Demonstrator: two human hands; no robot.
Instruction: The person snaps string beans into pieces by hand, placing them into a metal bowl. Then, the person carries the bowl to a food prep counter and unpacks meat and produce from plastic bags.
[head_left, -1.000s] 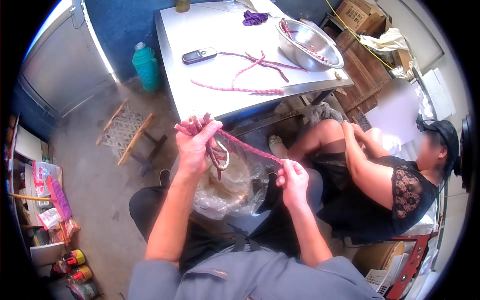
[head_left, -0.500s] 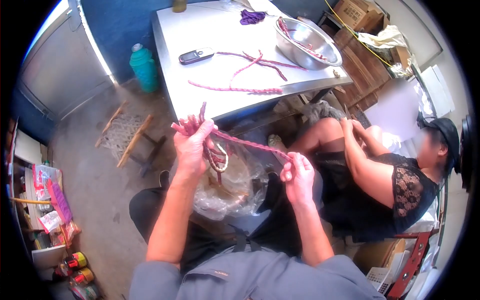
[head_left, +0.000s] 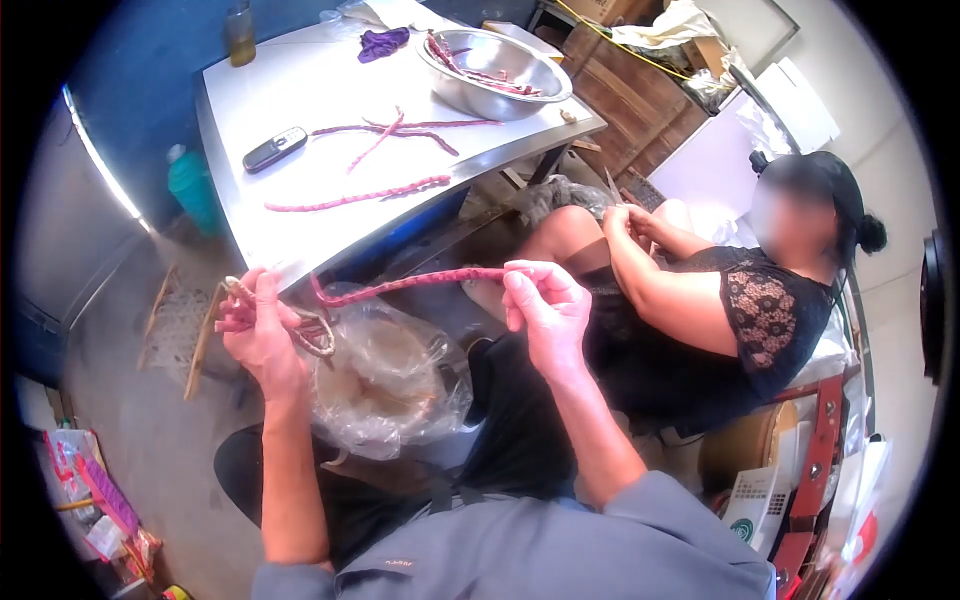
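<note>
One long red pod runs left-to-right near the table, right end pinched by the right hand, left end beside the left hand, which grips a pod bunch.

Your right hand pinches one end of the long pod: red, thin, bumpy, roughly level, far end hooked upward. Your left hand grips the pod bundle, red with one pale strand, bent into loops. On the bench, loose pods lie flat, some crossed. Red pods also rest in the metal bowl.
</note>
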